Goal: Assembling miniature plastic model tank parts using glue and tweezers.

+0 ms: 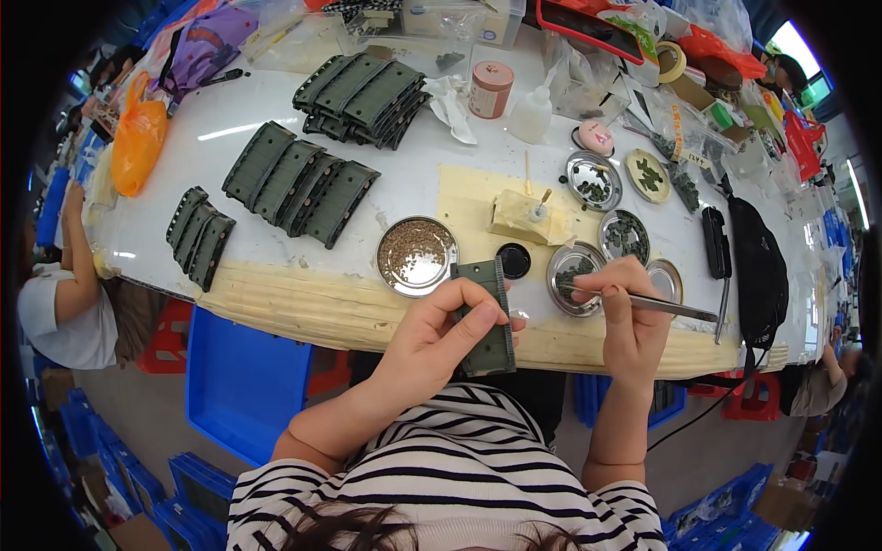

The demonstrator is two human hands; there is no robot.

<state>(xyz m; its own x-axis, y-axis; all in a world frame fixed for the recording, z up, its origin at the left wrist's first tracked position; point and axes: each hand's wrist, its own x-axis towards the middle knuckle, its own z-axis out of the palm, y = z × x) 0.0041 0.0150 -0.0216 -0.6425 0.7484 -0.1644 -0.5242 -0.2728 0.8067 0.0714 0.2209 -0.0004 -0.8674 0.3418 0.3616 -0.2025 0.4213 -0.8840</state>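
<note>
My left hand (450, 326) grips a dark green ribbed plastic panel (491, 347) upright at the table's front edge. In my right hand (634, 321) is a pair of metal tweezers (657, 301), pinched between thumb and fingers. The tweezers' tips reach over a round metal dish (555, 292) of small dark green pieces (571, 274). Left of the panel stands a metal dish (381, 241) of tiny brown parts (415, 253). A small black cap of dark liquid (514, 262) sits between the panel and the green pieces' dish.
Stacks of similar green panels (363, 92) lie at the back and left (294, 184). Beyond my hands are a tape-wrapped block (524, 220), more small dishes (625, 236), a pink jar (491, 89) and a squeeze bottle (531, 115). A black pouch (763, 266) lies at right; people sit at both sides.
</note>
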